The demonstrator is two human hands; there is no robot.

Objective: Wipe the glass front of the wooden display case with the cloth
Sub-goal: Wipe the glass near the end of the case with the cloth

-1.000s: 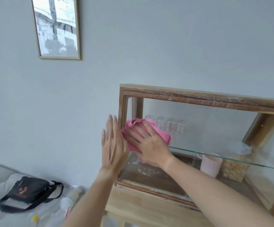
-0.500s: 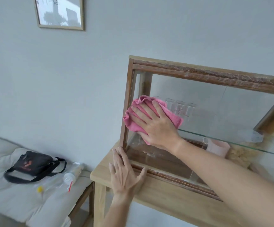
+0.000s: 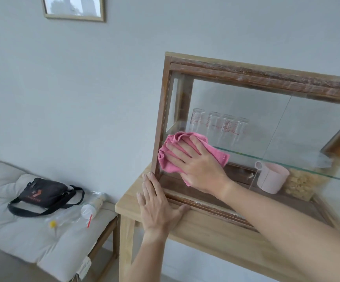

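Your right hand [image 3: 197, 165] presses the crumpled pink cloth [image 3: 185, 153] flat-palmed against the glass front [image 3: 246, 119], hard by the display case [image 3: 266, 76] left post; clear pane stretches rightward. Your left hand [image 3: 156, 206] lies open, empty, on the desk [image 3: 216, 231] edge.

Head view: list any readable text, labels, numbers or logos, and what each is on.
No text can be read as words or numbers.
Glass cups in the display case: red graduation marks and print, too small to read.
Black bag: red-and-white logo with a line of small print, blurred.
Tag on the cushion: print, illegible.
Framed picture: no lettering visible.
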